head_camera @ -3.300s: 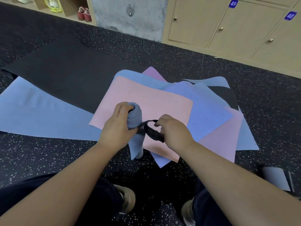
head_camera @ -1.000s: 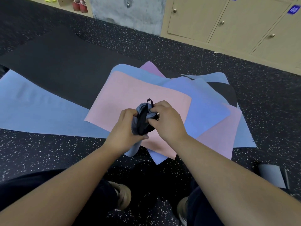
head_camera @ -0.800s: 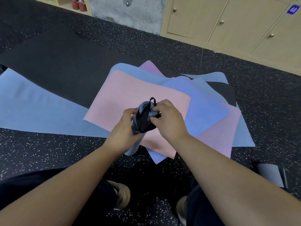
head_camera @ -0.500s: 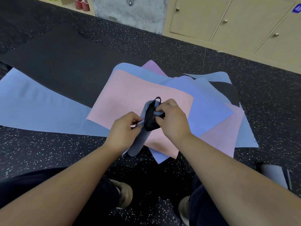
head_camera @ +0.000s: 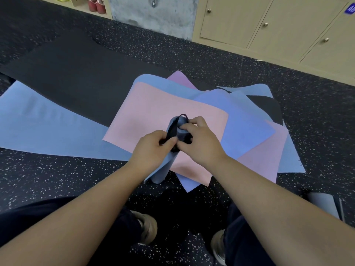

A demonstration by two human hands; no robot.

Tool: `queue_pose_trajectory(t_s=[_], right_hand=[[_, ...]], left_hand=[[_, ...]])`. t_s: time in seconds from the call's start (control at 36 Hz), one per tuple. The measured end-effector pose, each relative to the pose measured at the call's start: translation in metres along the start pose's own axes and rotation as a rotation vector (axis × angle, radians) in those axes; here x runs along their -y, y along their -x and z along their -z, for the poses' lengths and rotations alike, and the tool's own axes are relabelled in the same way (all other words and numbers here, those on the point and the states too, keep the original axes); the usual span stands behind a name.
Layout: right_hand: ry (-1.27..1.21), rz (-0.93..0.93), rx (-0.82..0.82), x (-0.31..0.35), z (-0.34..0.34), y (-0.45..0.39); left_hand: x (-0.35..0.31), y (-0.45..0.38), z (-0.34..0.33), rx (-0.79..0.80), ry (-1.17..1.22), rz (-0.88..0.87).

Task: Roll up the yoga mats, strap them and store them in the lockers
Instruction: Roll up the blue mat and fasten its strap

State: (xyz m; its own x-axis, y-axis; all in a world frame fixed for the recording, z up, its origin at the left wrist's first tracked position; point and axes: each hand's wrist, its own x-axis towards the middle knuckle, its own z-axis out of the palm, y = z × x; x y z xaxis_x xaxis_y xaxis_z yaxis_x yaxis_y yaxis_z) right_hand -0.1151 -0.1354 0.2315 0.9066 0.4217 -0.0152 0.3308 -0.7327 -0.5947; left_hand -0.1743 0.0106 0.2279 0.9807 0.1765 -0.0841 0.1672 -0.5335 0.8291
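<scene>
A: What lies closest to the camera?

B: Two shoes (head_camera: 148, 230) on the speckled black floor (head_camera: 48, 179), with dark trouser legs and both bare forearms reaching forward. At the right edge a grey rolled mat (head_camera: 324, 204) lies on the floor, partly cut off.

A: And the hands?

B: They meet over a rolled blue mat (head_camera: 163, 166) that stands tilted, its lower end down by the near edge of the pile and its upper end between the hands. The left hand (head_camera: 151, 148) has its fingers curled, thumb and forefinger pinching a black strap (head_camera: 172, 129) that runs up over the roll's top. The right hand (head_camera: 201, 143) is curled round the upper part of the roll, fingertips on the strap where it loops over the top. Whether the strap is fastened I cannot tell; the hands hide the buckle.

A: What is under them?

B: A pink mat (head_camera: 163, 110) on top of a fanned pile of flat mats: blue ones (head_camera: 247, 129), another pink one (head_camera: 263, 160), a purple corner (head_camera: 180, 79) and a black patch (head_camera: 269, 106) at the far right.

A: Further out?

B: A long light-blue mat (head_camera: 42, 127) stretches left, overlapping a long black mat (head_camera: 80, 73). Beyond, wooden lockers (head_camera: 269, 22) with round knobs, doors closed, a grey concrete wall (head_camera: 153, 14) section beside them, and red shoes (head_camera: 95, 5) on a low shelf far left.
</scene>
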Motion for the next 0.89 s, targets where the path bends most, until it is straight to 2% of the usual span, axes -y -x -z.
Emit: queue_pose_trajectory(t_s=[0.17,0.42,0.64,0.78,0.89], right_hand=[[0.033,-0.019,0.030,-0.006,0.002,-0.003],[0.106,-0.007,0.187,-0.005,0.009,-0.001],[0.122,-0.021,0.080,-0.006,0.006,0.004],[0.136,-0.012,0.060,-0.003,0.005,0.005],[0.123,0.011,0.061,0.002,0.001,0.007]], left_hand=[[0.003,0.005,-0.006,0.037,0.096,0.065],[0.009,0.003,-0.010,0.019,0.102,0.008],[0.009,-0.004,-0.006,-0.028,0.225,0.063],[0.010,-0.003,-0.007,-0.139,0.290,0.007],[0.014,-0.005,-0.002,-0.164,0.165,-0.180]])
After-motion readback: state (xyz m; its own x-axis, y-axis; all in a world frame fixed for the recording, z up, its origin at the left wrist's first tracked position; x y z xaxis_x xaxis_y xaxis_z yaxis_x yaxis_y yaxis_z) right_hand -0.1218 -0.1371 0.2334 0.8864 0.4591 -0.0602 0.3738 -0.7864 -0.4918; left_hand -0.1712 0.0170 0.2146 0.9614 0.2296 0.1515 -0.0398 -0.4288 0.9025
